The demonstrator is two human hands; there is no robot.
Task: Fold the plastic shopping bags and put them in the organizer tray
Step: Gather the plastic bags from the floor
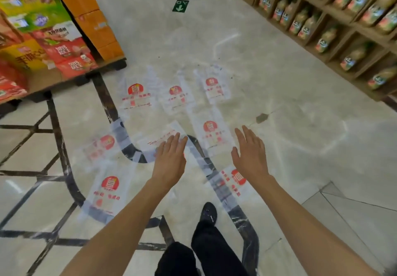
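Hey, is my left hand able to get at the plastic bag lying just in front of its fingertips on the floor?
Probably yes. The left hand is open and holds nothing, and that plastic bag lies flat on the floor with nothing on top of it. I can't tell how high the hand is above it.

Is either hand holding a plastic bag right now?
No, the left hand and right hand are open above the plastic bags on the floor.

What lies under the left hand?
Under the left hand, a clear plastic bag with red print lies on the floor; its near part is hidden by the hand.
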